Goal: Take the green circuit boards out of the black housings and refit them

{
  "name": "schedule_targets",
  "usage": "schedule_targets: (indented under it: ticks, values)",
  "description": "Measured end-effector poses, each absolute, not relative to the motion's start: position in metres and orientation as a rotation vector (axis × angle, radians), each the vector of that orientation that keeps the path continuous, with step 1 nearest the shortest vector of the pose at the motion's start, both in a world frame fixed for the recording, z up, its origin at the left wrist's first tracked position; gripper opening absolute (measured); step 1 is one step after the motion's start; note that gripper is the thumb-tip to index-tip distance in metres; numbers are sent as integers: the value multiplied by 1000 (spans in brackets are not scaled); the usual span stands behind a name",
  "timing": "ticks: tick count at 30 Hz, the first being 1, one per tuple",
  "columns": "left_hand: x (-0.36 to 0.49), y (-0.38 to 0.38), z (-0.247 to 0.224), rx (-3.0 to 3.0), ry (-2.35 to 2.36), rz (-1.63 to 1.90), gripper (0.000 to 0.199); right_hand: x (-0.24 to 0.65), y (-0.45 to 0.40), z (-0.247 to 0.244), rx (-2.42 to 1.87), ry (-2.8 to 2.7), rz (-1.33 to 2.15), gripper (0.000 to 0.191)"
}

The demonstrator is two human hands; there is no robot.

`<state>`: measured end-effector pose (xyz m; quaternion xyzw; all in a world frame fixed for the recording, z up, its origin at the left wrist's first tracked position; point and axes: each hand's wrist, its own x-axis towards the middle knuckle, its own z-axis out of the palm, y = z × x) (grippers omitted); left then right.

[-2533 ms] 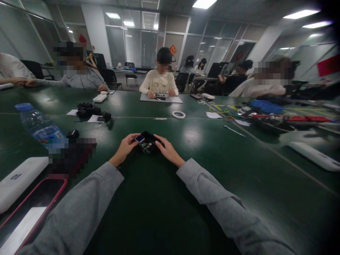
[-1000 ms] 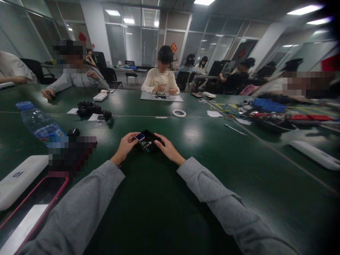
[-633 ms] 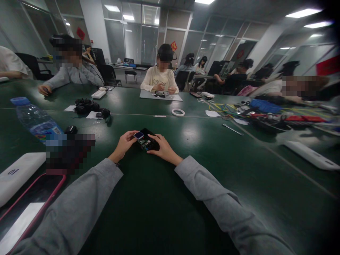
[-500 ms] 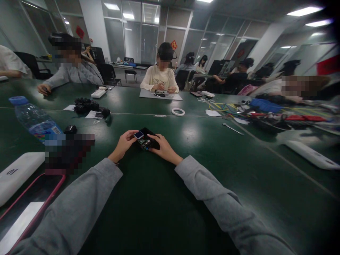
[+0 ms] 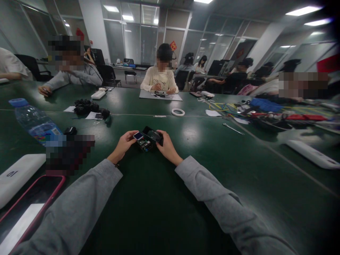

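Note:
My left hand [image 5: 124, 144] is closed on a small square screen [image 5: 138, 136], pinched by its edge between thumb and fingers. Just below and to the right of the screen is a circuit board [image 5: 145, 144] with small connectors. Whether the screen is joined to the board I cannot tell. My right hand [image 5: 166, 148] grips a black plastic case part [image 5: 152, 134], tilted, its inner side partly showing. The case part is close behind and right of the board.
A white ring [image 5: 177, 112] and a wrench [image 5: 233, 129] lie on the green table [image 5: 202, 166]. Cables and tools [image 5: 268, 109] are piled at right. A water bottle [image 5: 37, 120], a phone [image 5: 34, 205] and a white power bank [image 5: 20, 177] are at left. A person [image 5: 159, 78] sits opposite.
My right hand has drawn the black case part up and to the right, tilting it off the circuit board, which now shows more. My left hand stays nearly in place.

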<state>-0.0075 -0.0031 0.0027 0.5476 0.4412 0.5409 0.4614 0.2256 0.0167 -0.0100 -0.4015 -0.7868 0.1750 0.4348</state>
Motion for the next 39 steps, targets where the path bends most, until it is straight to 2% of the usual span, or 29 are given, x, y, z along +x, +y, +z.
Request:
schedule_targets:
  ticks: [10,23,33,39]
  values:
    - [-9,-2,2,1341,1063,1320,40,222,6,-1,-971,-2126,241,68]
    - [-5,-7,9,1321,1066,1304,39,220,1,1,-1034,-2217,170,65]
    - [-9,-4,4,1343,1059,1285,40,225,16,-12,-1173,-1918,191,48]
    - [-9,-8,9,1335,1101,1247,39,226,17,-12,-1149,-1894,223,47]
